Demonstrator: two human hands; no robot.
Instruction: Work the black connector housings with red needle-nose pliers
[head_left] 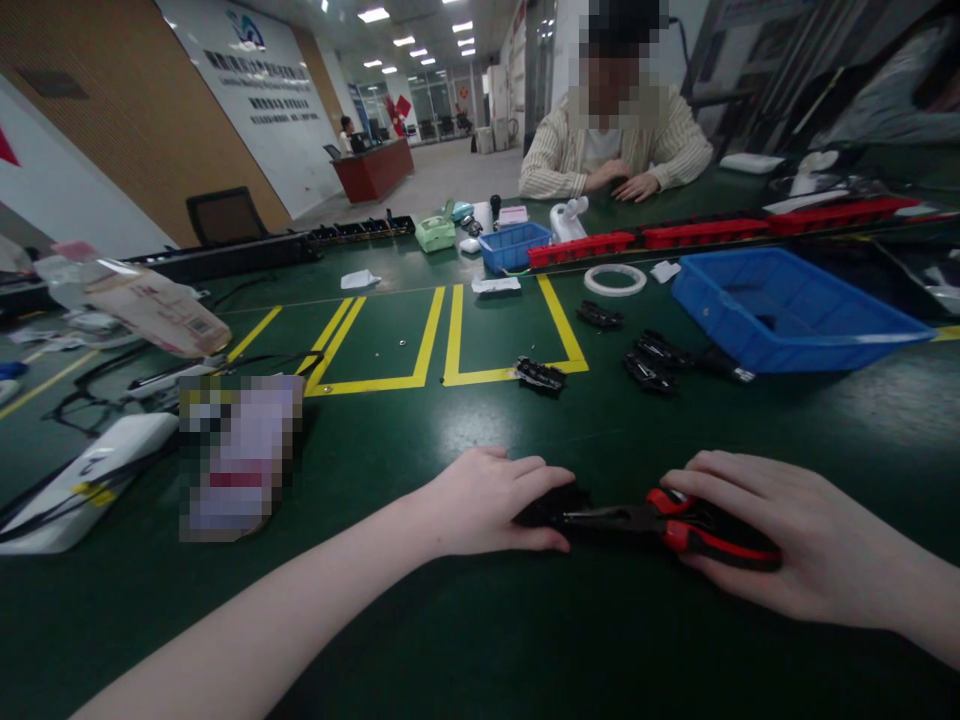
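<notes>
My right hand (787, 530) is closed round the red and black handles of needle-nose pliers (679, 525). The pliers' jaws point left, and their tip meets a small black plastic part (551, 505). That part sits between the fingers and thumb of my left hand (495, 500), which hide much of it. Both hands are low over the dark green tabletop (420, 630). Beyond them lie similar black parts: one (540, 375) by a yellow tape corner, and several more to its right, such as a black part (649, 373).
A large blue bin (795, 310) stands at right, with a tape roll (615, 280) near it. Red strips (705, 235) cross the far side. Left are a blurred-out phone-like object (244, 455), a white power strip (90, 480) with cables and a bottle (150, 305). A person (615, 150) sits opposite.
</notes>
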